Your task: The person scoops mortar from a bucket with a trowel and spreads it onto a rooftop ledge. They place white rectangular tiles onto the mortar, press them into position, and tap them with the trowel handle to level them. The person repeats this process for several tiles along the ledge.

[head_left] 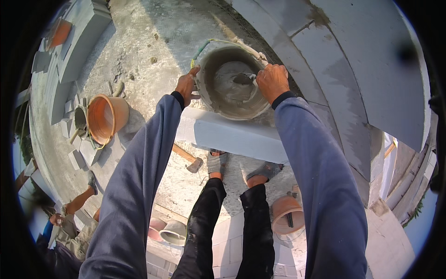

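Note:
A round bucket [209,100], coated with grey mortar, stands in front of me with its mouth up. Wet mortar [227,90] lies inside it. My left hand [187,86] grips the bucket's left side near the rim, fingers closed. At the right rim my right hand [273,83] is closed around the handle of a trowel [243,79]; most of the handle is hidden by the fingers. The trowel's blade lies on the mortar. A pale block [237,137] sits at the bucket's near side, in front of my feet.
A block wall [325,60] rises close on the right. An orange bucket [116,118] and loose blocks stand at left. A hammer-like tool [188,158] lies near my feet. Behind them are another orange bucket [283,211] and a grey one [174,232]. A person [74,223] is at lower left.

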`<control>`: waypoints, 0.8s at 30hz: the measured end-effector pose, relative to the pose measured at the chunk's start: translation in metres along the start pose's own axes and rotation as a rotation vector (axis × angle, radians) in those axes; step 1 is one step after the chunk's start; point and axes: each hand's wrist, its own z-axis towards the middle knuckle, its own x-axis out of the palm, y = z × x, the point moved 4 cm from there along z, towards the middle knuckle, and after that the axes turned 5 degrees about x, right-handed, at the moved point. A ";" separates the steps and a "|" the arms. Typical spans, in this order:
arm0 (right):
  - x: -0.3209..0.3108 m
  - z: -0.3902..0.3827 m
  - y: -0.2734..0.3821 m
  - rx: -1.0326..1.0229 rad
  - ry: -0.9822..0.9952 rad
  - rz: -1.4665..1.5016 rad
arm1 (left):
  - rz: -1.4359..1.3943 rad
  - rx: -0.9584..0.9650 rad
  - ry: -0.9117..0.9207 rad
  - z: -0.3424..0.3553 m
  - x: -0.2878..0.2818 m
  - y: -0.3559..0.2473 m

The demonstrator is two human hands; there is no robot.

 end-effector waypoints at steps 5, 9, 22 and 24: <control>-0.028 -0.070 0.020 -0.044 -0.022 -0.049 | 0.035 -0.070 -0.040 0.003 0.021 -0.009; -0.031 -0.118 -0.038 0.055 0.043 0.088 | 0.031 -0.018 -0.027 -0.011 0.044 -0.015; 0.012 -0.179 -0.031 0.321 0.501 1.209 | 0.453 0.265 0.030 -0.048 0.145 -0.028; 0.017 -0.183 -0.031 0.241 0.293 0.984 | 0.452 0.293 0.066 -0.041 0.152 -0.034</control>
